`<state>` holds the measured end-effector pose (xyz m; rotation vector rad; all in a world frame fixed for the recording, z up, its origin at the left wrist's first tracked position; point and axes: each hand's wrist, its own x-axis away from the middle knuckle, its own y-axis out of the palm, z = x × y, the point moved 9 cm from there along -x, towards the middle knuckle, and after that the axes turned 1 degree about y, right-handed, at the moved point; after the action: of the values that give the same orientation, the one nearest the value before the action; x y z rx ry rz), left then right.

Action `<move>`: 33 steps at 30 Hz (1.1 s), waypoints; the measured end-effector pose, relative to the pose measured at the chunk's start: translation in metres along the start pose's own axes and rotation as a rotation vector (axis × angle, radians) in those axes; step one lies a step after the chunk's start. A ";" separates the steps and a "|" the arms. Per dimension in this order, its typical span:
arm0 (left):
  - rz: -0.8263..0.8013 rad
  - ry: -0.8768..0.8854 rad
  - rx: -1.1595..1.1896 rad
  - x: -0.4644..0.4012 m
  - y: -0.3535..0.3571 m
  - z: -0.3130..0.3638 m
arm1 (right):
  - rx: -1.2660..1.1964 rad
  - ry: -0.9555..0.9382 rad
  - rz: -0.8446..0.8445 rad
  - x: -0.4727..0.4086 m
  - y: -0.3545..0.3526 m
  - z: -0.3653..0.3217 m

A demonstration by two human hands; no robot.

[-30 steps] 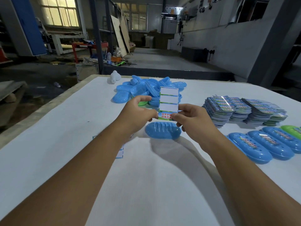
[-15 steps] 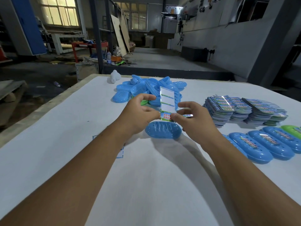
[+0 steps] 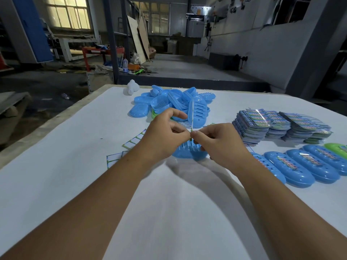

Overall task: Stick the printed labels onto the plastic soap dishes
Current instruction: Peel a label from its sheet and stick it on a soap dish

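**Label strip turns edge-on as the peel begins**

A second ago the label strip faced the camera, its blank white panels plainly readable. Now it has swung round until only its thin edge shows, standing upright between the two hands. The left hand and the right hand have drawn together, and each pinches the bottom end of the strip between thumb and fingertips, the other fingers loosely curled. It looks as though one printed label is being worked free of its backing, though the label itself is too small and too hidden to make out.

The soap dish waiting for it lies on the white table directly under the hands, partly covered by them and without a label so far as can be seen. Finished dishes with labels sit in a row to the right, near the stacks of label sheets. The heap of bare dishes lies behind. Spent backing strips lie to the left.

Judging by this, the sticking step is close but not yet started.
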<state>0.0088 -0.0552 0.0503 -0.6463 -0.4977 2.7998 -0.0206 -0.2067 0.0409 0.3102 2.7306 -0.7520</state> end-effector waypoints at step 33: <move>0.090 -0.389 -0.923 -0.002 -0.057 -0.047 | 0.324 0.027 0.134 -0.001 -0.016 0.006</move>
<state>0.0403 0.0095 0.0331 -0.2371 -1.9170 2.6574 -0.0224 -0.2232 0.0435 0.5700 2.5743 -1.1577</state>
